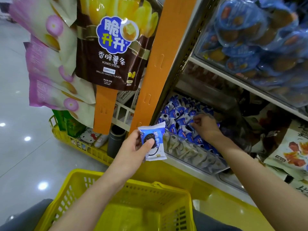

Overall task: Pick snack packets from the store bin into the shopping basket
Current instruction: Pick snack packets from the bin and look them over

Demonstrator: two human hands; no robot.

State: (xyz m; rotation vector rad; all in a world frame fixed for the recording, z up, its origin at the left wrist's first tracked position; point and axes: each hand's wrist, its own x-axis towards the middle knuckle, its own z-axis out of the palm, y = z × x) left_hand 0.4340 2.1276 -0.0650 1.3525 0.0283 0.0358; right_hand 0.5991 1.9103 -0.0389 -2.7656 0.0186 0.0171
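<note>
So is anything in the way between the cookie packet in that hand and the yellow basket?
Nothing visible blocks it. The left hand pinches the cookie packet just past the far rim of the yellow basket, whose open top lies below and nearer. Only the person's own left forearm crosses above the basket.

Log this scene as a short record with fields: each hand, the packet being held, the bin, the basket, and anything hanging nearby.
left hand: pinches one cookie packet, thumb on its front
cookie packet: blue and white, held up by the bin's left end
right hand: inside the store bin, fingers curled among the blue packets; grip unclear
store bin: clear front, low shelf
shopping basket: yellow, below both arms; no packet seen inside
hanging: potato sticks bag, upper left
</note>
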